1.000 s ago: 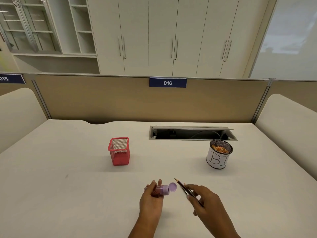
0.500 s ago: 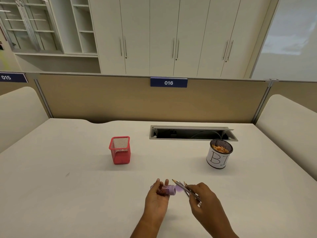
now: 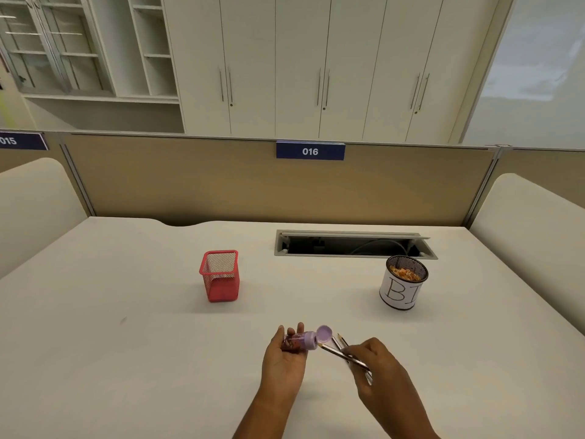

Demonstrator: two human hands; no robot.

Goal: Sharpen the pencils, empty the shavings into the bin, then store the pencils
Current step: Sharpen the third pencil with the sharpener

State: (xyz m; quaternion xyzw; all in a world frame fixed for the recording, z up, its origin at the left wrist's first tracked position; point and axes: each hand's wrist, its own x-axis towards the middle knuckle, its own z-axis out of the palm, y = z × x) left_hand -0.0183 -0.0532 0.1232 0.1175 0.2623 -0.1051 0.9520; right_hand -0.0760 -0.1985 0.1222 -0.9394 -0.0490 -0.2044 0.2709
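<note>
Low over the near edge of the white desk (image 3: 126, 359), the left hand (image 3: 283, 359) lies palm up with its fingers curled around a small purple sharpener (image 3: 300, 341); the clear barrel shows reddish shavings inside, and the round purple lid (image 3: 324, 333) is flipped open at the sharpener's right end. Just beside it, the right hand (image 3: 380, 372) pinches a bundle of pencils (image 3: 346, 355), the tips pointing up and left; the foremost tip meets the sharpener's mouth, though whether it has entered is too small to tell.

Farther out, a red mesh pencil holder (image 3: 220, 275) stands upright to the left, well apart from the hands. To the right stands a round mesh cup wrapped in white paper lettered "BI" (image 3: 402, 285), holding orange shavings. Behind it an open cable tray (image 3: 351, 243) is sunk into the desk. A tan partition (image 3: 190, 182) with a blue "016" plate (image 3: 310, 151) closes the back, with pale cupboards (image 3: 300, 58) beyond. Nothing lies between the hands and either container.

Half a second ago the lid sat folded down near the pencil tips; now it stands raised. The hands have drawn slightly closer together than a second ago, and the containers have not moved.
</note>
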